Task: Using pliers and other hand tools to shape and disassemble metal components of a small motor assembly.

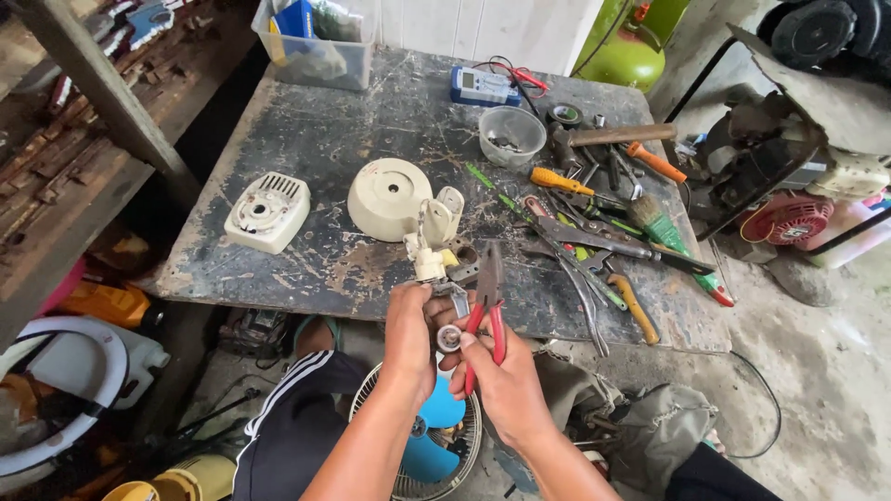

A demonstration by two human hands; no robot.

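My left hand (408, 336) grips a small cream and metal fan motor part (432, 264) at the near edge of the dark worn table (371, 121). My right hand (506, 385) holds red-handled pliers (489, 306), jaws pointing up beside the part. A small round metal bearing-like piece (449, 338) shows between the two hands. Just beyond lie a round cream motor cover (388, 197) and a white vented housing (268, 212).
Several tools lie at the table's right: hammer (613, 136), orange screwdrivers (561, 181), brush (664, 227), snips (594, 243). A clear bowl (511, 134), a multimeter (483, 86) and a plastic bin (314, 42) stand at the back. A blue fan in its cage (432, 436) sits below my hands.
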